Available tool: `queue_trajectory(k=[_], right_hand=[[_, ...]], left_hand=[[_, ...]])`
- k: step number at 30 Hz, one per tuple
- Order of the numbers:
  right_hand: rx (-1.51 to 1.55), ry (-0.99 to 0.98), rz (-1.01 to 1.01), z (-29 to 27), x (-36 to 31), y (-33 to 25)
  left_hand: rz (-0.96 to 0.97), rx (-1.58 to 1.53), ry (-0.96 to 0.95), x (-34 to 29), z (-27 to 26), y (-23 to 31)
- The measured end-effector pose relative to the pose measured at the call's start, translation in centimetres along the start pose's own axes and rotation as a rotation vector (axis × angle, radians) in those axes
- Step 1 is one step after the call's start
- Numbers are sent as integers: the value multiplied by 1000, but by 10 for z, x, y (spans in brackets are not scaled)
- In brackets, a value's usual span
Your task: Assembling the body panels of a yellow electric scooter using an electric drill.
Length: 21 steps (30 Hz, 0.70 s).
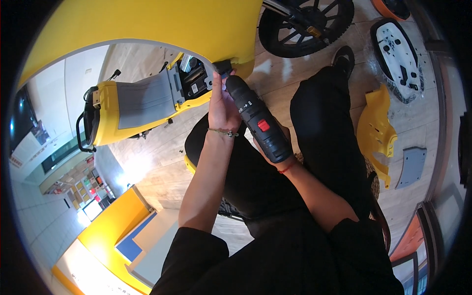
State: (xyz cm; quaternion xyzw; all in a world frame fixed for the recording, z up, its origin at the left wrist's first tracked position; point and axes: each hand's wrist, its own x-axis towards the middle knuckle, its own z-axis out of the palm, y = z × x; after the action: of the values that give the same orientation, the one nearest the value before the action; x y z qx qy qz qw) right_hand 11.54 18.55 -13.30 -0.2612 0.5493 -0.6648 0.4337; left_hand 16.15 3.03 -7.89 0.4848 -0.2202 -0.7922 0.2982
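My right hand (290,160) is wrapped round a black cordless drill (255,118) with a red switch on top. The drill's nose points up and left, at the lower edge of a big yellow body panel (162,19). My left hand (223,108) is raised beside the nose, one finger straight along it and the others curled partly behind the drill. Its fingertips are at a small black part (223,66) on the panel's edge. What they pinch there, and the drill's tip, are hidden.
Behind the panel stands a yellow vehicle with a grey seat (147,101) and an open black compartment (194,81). A black spoked wheel (307,24) is ahead. On the floor at right lie a white-and-black shell (399,59) in clear plastic, a yellow cover (376,130) and a grey panel (412,167).
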Motion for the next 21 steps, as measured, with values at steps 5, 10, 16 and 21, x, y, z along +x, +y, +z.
queue_trajectory(k=[5,10,16,21], right_hand=[[129,-127,399,-5,10,17],[-262,-55,-130,-18,20,-25],[-273,-49,-116,-26,20,-18],[-104,-52,-78,-22,17,9]], left_hand=[[0,-14,-25,-3,6,0],[20,-42,-15,-1,6,0],[18,-12,-9,-6,15,2],[-2,-41,-23,-1,5,2]])
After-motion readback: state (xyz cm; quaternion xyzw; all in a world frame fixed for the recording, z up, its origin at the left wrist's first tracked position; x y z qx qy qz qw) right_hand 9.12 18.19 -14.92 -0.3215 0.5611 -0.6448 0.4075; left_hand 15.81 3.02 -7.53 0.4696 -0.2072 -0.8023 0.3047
